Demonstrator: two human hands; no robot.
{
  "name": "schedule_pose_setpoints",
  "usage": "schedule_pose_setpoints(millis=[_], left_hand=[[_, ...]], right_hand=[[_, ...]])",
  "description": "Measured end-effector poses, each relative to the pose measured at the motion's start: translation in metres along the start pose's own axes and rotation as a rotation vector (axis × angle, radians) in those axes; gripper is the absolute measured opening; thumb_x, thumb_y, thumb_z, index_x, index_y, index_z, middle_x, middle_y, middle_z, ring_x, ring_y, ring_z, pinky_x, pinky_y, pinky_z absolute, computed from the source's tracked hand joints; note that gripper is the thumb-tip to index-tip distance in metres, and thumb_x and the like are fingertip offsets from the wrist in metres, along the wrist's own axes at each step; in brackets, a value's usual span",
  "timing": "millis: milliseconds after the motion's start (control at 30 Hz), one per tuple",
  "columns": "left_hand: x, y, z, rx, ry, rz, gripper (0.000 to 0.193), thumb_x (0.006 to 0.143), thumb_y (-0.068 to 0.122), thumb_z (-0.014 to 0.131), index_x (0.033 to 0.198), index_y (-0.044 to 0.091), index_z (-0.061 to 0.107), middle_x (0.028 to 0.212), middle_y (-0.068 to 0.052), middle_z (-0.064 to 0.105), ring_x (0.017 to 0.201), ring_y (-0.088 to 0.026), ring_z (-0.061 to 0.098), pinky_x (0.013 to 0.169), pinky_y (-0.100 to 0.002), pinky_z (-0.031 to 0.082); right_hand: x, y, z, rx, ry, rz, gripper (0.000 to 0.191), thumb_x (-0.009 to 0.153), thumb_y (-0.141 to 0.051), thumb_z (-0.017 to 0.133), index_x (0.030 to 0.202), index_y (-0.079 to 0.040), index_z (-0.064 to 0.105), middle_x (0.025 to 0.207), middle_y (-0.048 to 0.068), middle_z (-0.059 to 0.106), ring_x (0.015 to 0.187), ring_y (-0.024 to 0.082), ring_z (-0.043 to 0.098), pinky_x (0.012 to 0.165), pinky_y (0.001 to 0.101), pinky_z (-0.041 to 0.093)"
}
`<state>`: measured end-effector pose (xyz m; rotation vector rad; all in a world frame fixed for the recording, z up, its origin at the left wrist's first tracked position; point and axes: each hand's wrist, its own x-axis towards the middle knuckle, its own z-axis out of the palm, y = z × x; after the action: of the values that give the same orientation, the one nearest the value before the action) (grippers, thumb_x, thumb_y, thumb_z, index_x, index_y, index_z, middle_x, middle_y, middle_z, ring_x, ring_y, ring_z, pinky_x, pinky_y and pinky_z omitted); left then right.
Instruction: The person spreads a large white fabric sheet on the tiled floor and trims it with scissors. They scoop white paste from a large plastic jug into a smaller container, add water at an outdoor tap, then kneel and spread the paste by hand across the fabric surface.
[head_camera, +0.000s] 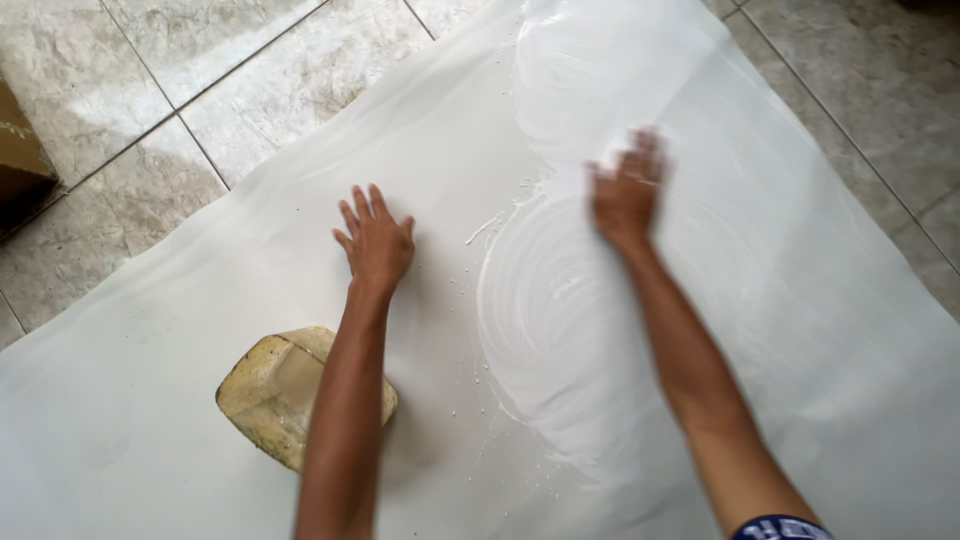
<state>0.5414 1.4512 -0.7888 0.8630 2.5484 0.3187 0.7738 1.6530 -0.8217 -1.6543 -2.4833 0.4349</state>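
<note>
At the far left edge we see a brown cardboard box (20, 150) resting on the tiled floor (120, 80), only its corner in view. A large white sheet (150, 330) lies spread over the floor and fills most of the view, its left edge running diagonally up toward the top. Near the sheet's lower left part sits a squarish, cream-coloured container (268, 385), stained yellow-brown at its rim, partly hidden behind our left forearm. Our left hand (376, 243) lies flat, palm down, on the dry part of the sheet just above the container; its grip is spread, fingers fanned apart and pinching nothing. Right beside that hand, small white drops and streaks (485, 230) dot the sheet. Further right begins a wide wet white smear (560, 300) laid in curved, swirling strokes, reaching from the sheet's top edge down toward its lower middle. Our right hand (627, 190) rests on this wet coat, well apart from the left hand; it is blurred, and its fingers seem extended against the sheet, but we cannot tell for certain how its grip stands or whether it holds anything. At the bottom right, a blue patterned sleeve edge (780, 527) shows on our right arm. More floor tiles appear past the sheet's right edge.
</note>
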Motion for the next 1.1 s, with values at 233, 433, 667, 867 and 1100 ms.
schedule_pose_setpoints(millis=[233, 433, 667, 867, 1100], left_hand=[[0.032, -0.025, 0.027, 0.027, 0.310, -0.125, 0.074, 0.109, 0.052, 0.033, 0.167, 0.012, 0.011, 0.174, -0.014, 0.001, 0.158, -0.045, -0.003, 0.116, -0.074, -0.010], [0.041, -0.036, 0.041, 0.041, 0.390, -0.113, 0.073, 0.106, 0.051, 0.035, 0.165, 0.012, 0.019, 0.172, -0.015, 0.009, 0.157, -0.045, 0.002, 0.117, -0.073, -0.009], [0.054, -0.061, 0.067, -0.060, 0.486, -0.118, 0.060, 0.106, 0.038, 0.039, 0.160, 0.013, 0.038, 0.170, -0.013, 0.027, 0.158, -0.042, 0.018, 0.124, -0.068, -0.002], [0.059, -0.067, 0.075, -0.083, 0.534, -0.104, 0.052, 0.107, 0.030, 0.043, 0.156, 0.014, 0.046, 0.170, -0.011, 0.032, 0.158, -0.040, 0.023, 0.126, -0.066, 0.002], [0.065, -0.070, 0.090, 0.012, 0.530, -0.106, 0.053, 0.104, 0.030, 0.046, 0.153, 0.011, 0.047, 0.169, -0.014, 0.030, 0.157, -0.042, 0.020, 0.122, -0.070, 0.003]], right_hand=[[-0.131, -0.092, 0.037, 0.125, -0.163, -0.823, 0.065, 0.098, -0.041, 0.056, 0.142, 0.006, 0.049, 0.160, 0.026, 0.034, 0.151, 0.041, 0.029, 0.123, 0.0579, 0.020], [-0.040, 0.008, 0.011, -0.383, 0.140, -0.454, 0.075, 0.106, -0.042, 0.046, 0.155, 0.015, 0.049, 0.170, 0.027, 0.020, 0.159, 0.038, 0.019, 0.127, 0.0587, 0.011], [0.081, -0.187, 0.077, -0.024, -0.005, -0.537, 0.064, 0.109, -0.044, 0.041, 0.138, 0.013, 0.051, 0.166, 0.030, 0.024, 0.157, 0.040, 0.015, 0.127, 0.0537, 0.009], [-0.053, -0.070, 0.051, 0.146, -0.316, -0.834, 0.058, 0.102, -0.038, 0.053, 0.147, -0.002, 0.052, 0.165, 0.012, 0.035, 0.154, 0.029, 0.030, 0.123, 0.0558, 0.019], [0.217, -0.049, 0.032, 0.022, 0.051, -0.051, 0.062, 0.114, -0.039, 0.042, 0.136, 0.018, 0.051, 0.173, 0.025, 0.018, 0.162, 0.039, 0.008, 0.129, 0.0587, 0.002]])
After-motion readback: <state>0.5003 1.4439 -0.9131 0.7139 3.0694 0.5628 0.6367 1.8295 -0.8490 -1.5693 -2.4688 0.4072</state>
